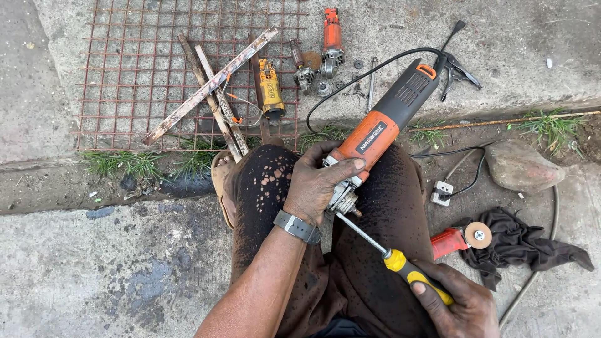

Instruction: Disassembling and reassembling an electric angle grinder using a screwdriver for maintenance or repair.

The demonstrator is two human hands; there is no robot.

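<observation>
Across the upper left of the frame a rusty wire mesh (134, 75) lies flat on the concrete, with a few worn metal strips (210, 87) crossed on top of it and a yellow motor part (270, 91) just beside them; right of that, at the upper middle, an orange tool body (332, 34) and loose small gear parts (313, 72) are scattered on the slab; nothing here sits in a box or tray, it all lies bare on the ground. At the centre the person sits with dark, stained trousers, and the left hand (316, 184) is wrapped tight round the front end of an orange and grey angle grinder (382, 125), which rests tilted on the knees with its black cable (350, 81) looping away toward the top; the right hand (454, 303), lower right, is closed round the yellow handle of a screwdriver (400, 266), whose tip meets the grinder's metal head. Further right stand a white socket block (442, 192), a red grinder with disc (460, 240) on a dark rag (519, 241), and a grey stone (521, 166); black pliers (460, 72) lie at upper right.
</observation>
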